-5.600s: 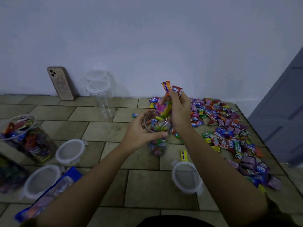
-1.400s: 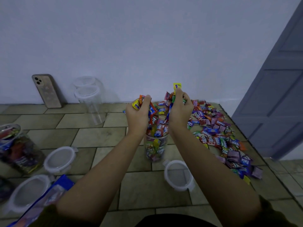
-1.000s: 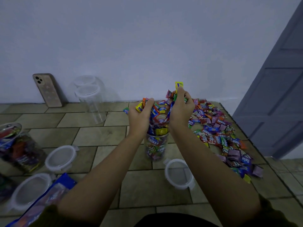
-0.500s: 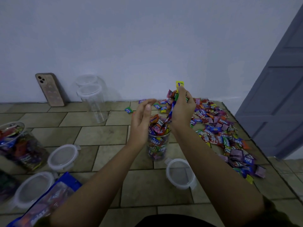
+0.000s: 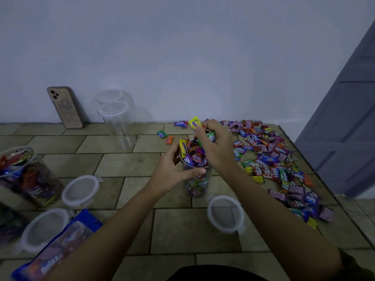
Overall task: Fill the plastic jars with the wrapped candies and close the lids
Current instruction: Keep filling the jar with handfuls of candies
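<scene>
Facing me: bare pale wall [image 5: 182,47] | beneath me: tan tiled floor [image 5: 125,165], dark joints | on my right: grey panelled door [image 5: 349,128] | light: dim, bluish

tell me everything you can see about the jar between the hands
The jar is clear round plastic, upright on the tiled floor, its mouth uncovered. Wrapped candies fill it and heap above the rim. The left hand grips it near the rim, thumb across the front. The right hand is over the mouth, holding more candies. A loose lid lies on the floor beside it.
</scene>
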